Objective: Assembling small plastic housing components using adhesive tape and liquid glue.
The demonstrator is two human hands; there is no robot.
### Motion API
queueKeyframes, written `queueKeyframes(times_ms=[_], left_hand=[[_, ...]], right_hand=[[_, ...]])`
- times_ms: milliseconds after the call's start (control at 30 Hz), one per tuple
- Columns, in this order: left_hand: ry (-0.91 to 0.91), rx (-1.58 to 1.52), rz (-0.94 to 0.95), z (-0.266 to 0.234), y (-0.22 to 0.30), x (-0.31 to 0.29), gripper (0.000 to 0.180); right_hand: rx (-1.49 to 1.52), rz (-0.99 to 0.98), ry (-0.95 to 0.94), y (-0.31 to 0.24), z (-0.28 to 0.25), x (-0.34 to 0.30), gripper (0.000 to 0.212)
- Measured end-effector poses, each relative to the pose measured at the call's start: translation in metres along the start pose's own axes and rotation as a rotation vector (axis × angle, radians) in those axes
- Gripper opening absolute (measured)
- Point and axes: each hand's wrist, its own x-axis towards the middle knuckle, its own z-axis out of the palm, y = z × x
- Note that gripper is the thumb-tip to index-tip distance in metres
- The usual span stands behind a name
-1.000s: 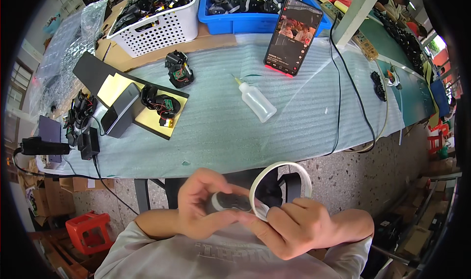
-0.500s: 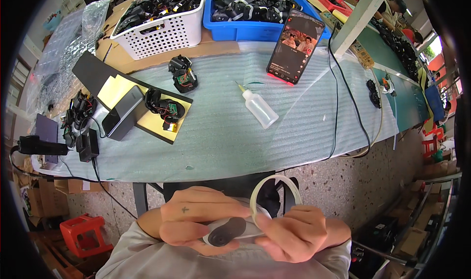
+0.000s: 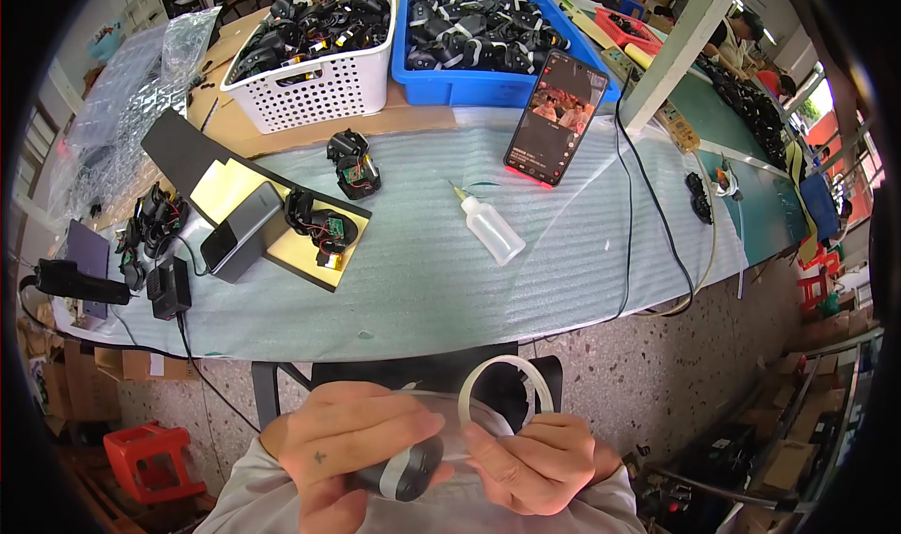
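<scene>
Over my lap, below the table's near edge, my left hand [image 3: 361,440] is closed round a small rounded black device [image 3: 418,470] with a light grey band across it. The fingers cover much of its body. Close by on the right, my right hand [image 3: 535,464] pinches the lower part of a thin whitish ring [image 3: 469,395], which looks like a narrow roll of tape. The ring stands upright above my fingers. Whether a strip runs from it to the device I cannot tell.
On the table [image 3: 432,299] lie a clear needle-tip bottle [image 3: 493,234], opened black devices [image 3: 355,166] and a grey box [image 3: 244,234]. A lit phone [image 3: 558,116] leans before a blue crate [image 3: 474,88]; left of it stands a white basket [image 3: 319,98]. Cables [image 3: 648,196] cross the right side.
My left hand has turned and shifted left, tilting the device so its banded end shows. My right hand and the ring have moved slightly left. The whole view has shifted a little.
</scene>
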Motion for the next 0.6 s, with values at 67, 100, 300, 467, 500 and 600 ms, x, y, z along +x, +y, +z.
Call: queueKeyframes(times_ms=[67,100,300,467,500,600], left_hand=[[-0.006,0.069,0.034,-0.001,0.003,0.000,0.071],[0.013,0.092,0.039,0.001,0.004,0.000,0.069],[0.343,0.238,-0.273,-0.066,0.028,0.008,0.037],[0.622,-0.022,-0.568,-0.049,0.003,-0.027,0.037],[0.543,-0.144,-0.741,-0.029,0.000,-0.028,0.043],[0.457,-0.622,-1.092,0.000,-0.018,-0.053,0.058]], right_hand=[[-0.002,-0.001,-0.001,0.000,0.001,-0.001,0.039],[-0.002,0.000,-0.001,0.001,0.001,-0.002,0.039],[-0.744,0.596,-0.350,0.017,-0.033,0.003,0.028],[-0.800,0.451,-0.057,0.058,-0.032,-0.011,0.030],[-0.808,0.423,-0.070,0.078,-0.028,-0.007,0.031],[-0.839,0.331,-0.125,0.136,-0.018,0.002,0.031]])
